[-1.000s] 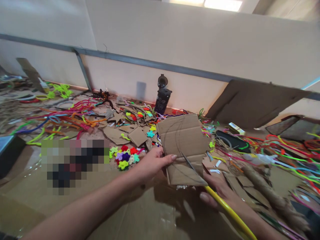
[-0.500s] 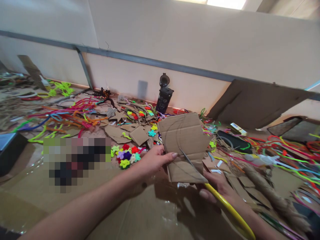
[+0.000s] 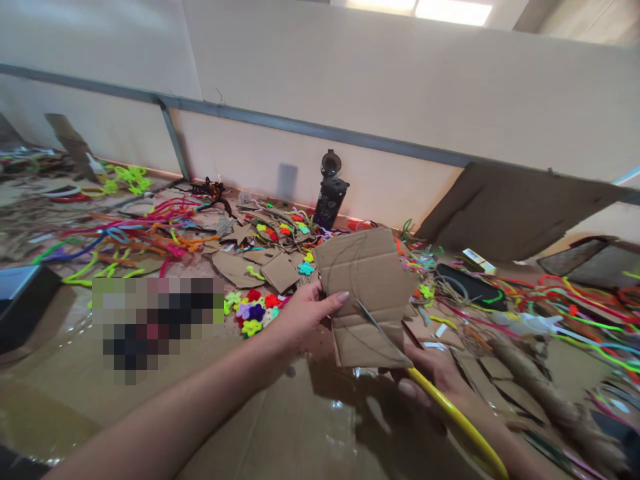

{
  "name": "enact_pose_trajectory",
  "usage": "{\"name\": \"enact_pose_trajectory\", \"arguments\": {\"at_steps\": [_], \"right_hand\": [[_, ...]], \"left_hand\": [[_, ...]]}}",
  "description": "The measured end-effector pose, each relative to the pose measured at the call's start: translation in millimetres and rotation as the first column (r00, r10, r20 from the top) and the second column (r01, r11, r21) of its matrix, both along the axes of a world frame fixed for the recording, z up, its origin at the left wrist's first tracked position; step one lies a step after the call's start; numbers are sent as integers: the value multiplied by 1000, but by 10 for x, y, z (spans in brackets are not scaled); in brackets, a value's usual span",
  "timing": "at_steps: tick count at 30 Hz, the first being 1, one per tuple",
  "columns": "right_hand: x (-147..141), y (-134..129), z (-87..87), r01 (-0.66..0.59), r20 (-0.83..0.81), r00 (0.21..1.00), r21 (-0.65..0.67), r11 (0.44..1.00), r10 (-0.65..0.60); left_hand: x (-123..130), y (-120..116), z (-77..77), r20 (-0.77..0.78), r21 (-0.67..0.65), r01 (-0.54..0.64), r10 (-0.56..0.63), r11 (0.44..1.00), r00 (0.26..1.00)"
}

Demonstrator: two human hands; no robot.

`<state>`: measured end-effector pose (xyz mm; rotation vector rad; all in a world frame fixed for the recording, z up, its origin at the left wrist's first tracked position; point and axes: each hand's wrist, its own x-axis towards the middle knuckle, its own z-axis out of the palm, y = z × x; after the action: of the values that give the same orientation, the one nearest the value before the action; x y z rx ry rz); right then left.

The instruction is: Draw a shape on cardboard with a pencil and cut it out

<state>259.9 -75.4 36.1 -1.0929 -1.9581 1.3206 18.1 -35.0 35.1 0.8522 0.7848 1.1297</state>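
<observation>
A piece of brown cardboard [image 3: 370, 273] with curved lines drawn on it is held up in front of me. My left hand [image 3: 310, 310] pinches its left edge, thumb on the near face and fingers behind. My right hand [image 3: 430, 377] grips scissors with yellow handles [image 3: 450, 413] at the lower right corner. One blade [image 3: 375, 323] lies across the front of the cardboard along a drawn line; the other blade is hidden behind it. Small colourful pipe-cleaner flowers [image 3: 253, 312] lie just left of my left hand.
Loose pipe cleaners [image 3: 150, 227] and cardboard scraps [image 3: 280, 270] cover the table on both sides. A dark bottle with its lid up [image 3: 330, 200] stands by the partition. A glue bottle [image 3: 535, 323] and a cardboard roll [image 3: 545, 380] lie at right, a black box [image 3: 30, 307] at left.
The view has shifted slightly. Both hands, the cardboard and the scissors keep nearly the same positions relative to each other.
</observation>
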Motion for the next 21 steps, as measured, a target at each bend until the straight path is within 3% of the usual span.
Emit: {"name": "enact_pose_trajectory", "arguments": {"at_steps": [7, 21], "right_hand": [[-73, -24, 29, -14, 20, 1000, 85, 996, 13], [11, -24, 54, -65, 58, 997, 85, 994, 60]], "left_hand": [[24, 20, -15, 27, 3, -81, 81, 997, 996], [56, -49, -30, 11, -23, 18, -17, 1000, 1000]]}}
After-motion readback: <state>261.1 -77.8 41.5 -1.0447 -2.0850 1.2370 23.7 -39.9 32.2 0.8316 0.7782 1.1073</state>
